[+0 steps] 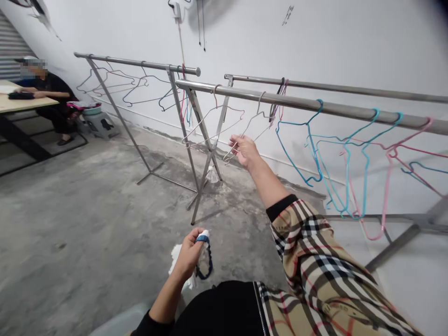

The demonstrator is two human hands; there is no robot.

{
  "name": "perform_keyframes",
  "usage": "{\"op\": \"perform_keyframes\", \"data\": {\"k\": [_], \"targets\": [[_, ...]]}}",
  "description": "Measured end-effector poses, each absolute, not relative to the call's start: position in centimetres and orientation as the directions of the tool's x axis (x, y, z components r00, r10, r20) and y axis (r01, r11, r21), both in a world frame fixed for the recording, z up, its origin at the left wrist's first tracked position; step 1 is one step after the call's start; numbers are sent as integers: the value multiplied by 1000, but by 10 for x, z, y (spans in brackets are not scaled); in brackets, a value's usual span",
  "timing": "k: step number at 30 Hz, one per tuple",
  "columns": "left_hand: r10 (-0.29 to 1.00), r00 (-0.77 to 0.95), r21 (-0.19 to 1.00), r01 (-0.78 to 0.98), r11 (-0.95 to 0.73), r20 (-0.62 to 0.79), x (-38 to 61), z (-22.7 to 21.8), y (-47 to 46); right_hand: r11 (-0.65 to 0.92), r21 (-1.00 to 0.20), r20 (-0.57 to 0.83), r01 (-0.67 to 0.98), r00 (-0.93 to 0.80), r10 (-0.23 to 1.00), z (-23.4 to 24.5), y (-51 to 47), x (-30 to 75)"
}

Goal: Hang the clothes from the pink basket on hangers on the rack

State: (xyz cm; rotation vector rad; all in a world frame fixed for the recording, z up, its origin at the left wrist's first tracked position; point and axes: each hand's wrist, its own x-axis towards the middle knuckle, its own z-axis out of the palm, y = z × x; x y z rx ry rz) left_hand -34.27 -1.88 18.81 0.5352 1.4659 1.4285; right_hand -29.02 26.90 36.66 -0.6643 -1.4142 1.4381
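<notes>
My right hand [245,150] reaches up and forward, fingers closed on the lower bar of a silver wire hanger [245,128] that hangs from the near steel rail [308,105]. A second silver hanger [210,123] hangs just left of it. My left hand [191,252] is low in front of me, closed around a small white cloth with a dark blue elastic band [206,261] dangling from it. A checked garment [322,275] is draped over my right forearm.
Blue hangers [315,144] and pink hangers [387,186] hang further right on the rail. A second rack [140,63] with hangers stands behind to the left. A person [45,93] sits at a wooden table [21,102] far left, beside a stool [100,123]. Bare concrete floor lies ahead.
</notes>
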Motion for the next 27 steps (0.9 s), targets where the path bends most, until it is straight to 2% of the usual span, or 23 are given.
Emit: {"op": "perform_keyframes", "data": {"k": [9,27], "targets": [[872,-310,889,-384,251,-380,-336,190,-16,-25,-882,87,-470,-215,973,364,254,-214],[925,-228,938,-238,251,-305,-266,212,41,180,-926,150,-332,115,982,361,251,51]]}}
